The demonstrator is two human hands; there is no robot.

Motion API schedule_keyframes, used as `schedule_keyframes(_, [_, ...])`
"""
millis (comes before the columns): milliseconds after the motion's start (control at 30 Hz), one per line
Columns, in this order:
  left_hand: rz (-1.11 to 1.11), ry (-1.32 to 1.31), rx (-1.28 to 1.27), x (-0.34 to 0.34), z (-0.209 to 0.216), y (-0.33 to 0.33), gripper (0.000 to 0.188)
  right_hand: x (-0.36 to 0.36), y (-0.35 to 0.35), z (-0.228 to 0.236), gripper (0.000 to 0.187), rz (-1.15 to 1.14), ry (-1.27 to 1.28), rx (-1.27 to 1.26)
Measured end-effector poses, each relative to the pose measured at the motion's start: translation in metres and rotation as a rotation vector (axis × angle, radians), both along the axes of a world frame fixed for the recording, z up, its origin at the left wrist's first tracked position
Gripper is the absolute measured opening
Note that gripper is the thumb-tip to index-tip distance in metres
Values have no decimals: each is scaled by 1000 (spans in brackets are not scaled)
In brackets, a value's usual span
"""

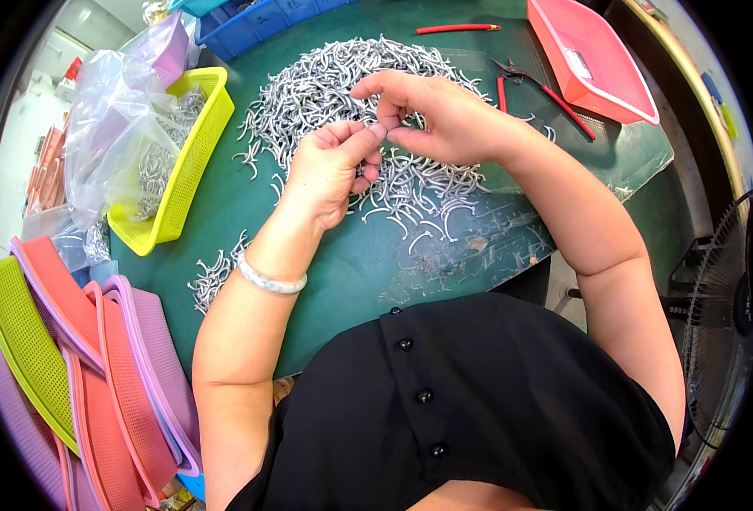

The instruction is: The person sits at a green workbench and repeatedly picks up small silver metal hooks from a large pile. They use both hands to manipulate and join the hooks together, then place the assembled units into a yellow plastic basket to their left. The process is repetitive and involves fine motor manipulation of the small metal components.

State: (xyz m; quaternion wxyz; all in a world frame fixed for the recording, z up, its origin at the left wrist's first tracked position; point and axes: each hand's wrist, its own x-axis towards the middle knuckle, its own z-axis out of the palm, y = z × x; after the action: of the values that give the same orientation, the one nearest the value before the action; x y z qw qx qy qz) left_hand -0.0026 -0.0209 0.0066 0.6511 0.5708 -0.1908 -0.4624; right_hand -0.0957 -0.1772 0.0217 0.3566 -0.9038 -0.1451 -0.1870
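Observation:
A large heap of small, curved, silvery-grey rod-like pieces (308, 85) lies on the green tabletop, behind and around both hands. My left hand (336, 166) is held over the heap's near side, its thumb and forefinger pinched together. Meeting it at the fingertips is my right hand (445, 119), with its forefinger arched out to the left and its thumb and other fingers bent inward. Whatever sits between the fingertips is too small or too covered to make out. Several loose curved pieces (428, 223) are scattered on the near side of the heap.
A smaller cluster of pieces (213, 279) lies by my left forearm. At left stand a yellow-green basket (191, 183) with a plastic bag and stacked colored baskets (125, 383). Red-handled pliers (568, 113), a pink basket (594, 64) and a fan (717, 298) are at right.

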Motion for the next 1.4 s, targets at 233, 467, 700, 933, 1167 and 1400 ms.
schedule_keyframes(233, [76, 3, -83, -1, 0, -1, 7, 1, -8, -3, 49, -18, 152, -25])
schedule_keyframes(467, [43, -26, -112, -1, -1, 0, 6, -2, -7, -2, 36, 67, 347, -195])
schedule_keyframes(700, [39, -14, -128, -1, -1, 0, 5, -3, -7, -6, 32, 50, 277, -221])
schedule_keyframes(933, [67, 22, -143, 0, -1, 0, 6, -1, -10, -5, 39, 7, 238, -112])
schedule_keyframes(1167, [72, 10, -92, 0, 1, 0, 6, 0, -11, -3, 41, 10, 185, 98])
schedule_keyframes(1400, [18, -28, -65, -3, -3, -1, 6, -2, -2, -1, 49, -11, 29, 40])
